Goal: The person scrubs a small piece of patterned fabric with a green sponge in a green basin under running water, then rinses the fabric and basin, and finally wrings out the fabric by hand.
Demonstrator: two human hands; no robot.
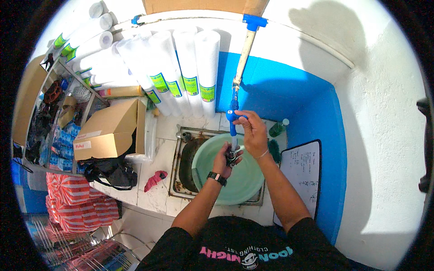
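My right hand (254,132) is closed on the handle of the blue faucet (231,116), with thumb and fingertips pinching it. Below the spout, my left hand (221,161) is cupped, palm up, around small dark, shiny metallic pieces (232,156); their kind is too small to make out. A pale stream of water (234,142) runs from the spout onto them. Under both hands a wide light-green basin (248,183) rests in the stained metal sink (184,156). A dark watch is on my left wrist and a thin band on my right.
Right of the basin are a green bottle (278,128), a dark green scrubber (274,149) and a whiteboard (302,174). A crumpled pink cloth (156,180) lies left of the sink. Tall white filter cartridges (205,67) line the wall. An open cardboard box (106,131) stands at the left.
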